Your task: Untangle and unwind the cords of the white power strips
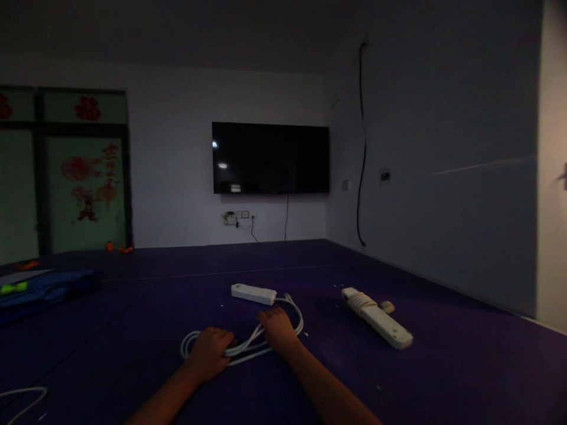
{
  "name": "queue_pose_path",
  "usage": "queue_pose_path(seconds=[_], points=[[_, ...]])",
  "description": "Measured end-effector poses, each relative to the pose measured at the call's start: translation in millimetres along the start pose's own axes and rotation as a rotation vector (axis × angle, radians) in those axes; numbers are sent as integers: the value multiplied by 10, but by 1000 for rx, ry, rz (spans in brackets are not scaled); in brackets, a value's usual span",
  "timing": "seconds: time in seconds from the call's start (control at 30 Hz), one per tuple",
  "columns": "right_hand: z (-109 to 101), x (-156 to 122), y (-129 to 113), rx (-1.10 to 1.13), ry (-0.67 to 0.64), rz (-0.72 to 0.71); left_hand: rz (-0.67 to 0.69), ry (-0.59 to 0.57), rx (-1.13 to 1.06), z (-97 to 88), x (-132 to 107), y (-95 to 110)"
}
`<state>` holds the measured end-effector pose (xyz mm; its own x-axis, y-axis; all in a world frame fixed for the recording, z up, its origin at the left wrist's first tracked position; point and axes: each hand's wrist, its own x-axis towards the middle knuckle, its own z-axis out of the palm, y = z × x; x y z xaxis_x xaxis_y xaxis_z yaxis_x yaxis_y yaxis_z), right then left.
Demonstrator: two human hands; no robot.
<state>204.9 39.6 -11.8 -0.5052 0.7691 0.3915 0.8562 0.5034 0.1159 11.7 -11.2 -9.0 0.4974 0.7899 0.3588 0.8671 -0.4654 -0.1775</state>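
A white cable (pixel 248 345) lies in long loops on the purple surface. My left hand (pixel 209 354) is closed around the looped cable near its left end. Toward the other end, my right hand (pixel 278 328) is closed on the same cable, its fingertips partly hidden. The cable curves round on the right and runs to a white power strip (pixel 253 294), which lies flat just beyond my hands. Off to the right rests a second power strip (pixel 390 327), with its own cord wound round its far end and a plug beside it.
Blue cloth (pixel 53 289) with a bright green item lies at the left. A stray white cable (pixel 26 391) shows at the lower left. Small orange things (pixel 126 250) sit near the door. A television (pixel 271 158) hangs on the far wall; a black cable (pixel 364 147) hangs at the right.
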Motion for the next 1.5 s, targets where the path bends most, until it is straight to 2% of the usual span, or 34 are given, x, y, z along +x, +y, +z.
queue_pose_path(seconds=[0.37,0.83,1.5], points=[[36,5,10,-9,9,-9,0,-41,-37,5,-6,-18],[44,7,12,-3,24,-17,3,8,-12,12,-1,2],[32,10,7,-4,-1,-20,7,-34,-5,-8,-2,-12]])
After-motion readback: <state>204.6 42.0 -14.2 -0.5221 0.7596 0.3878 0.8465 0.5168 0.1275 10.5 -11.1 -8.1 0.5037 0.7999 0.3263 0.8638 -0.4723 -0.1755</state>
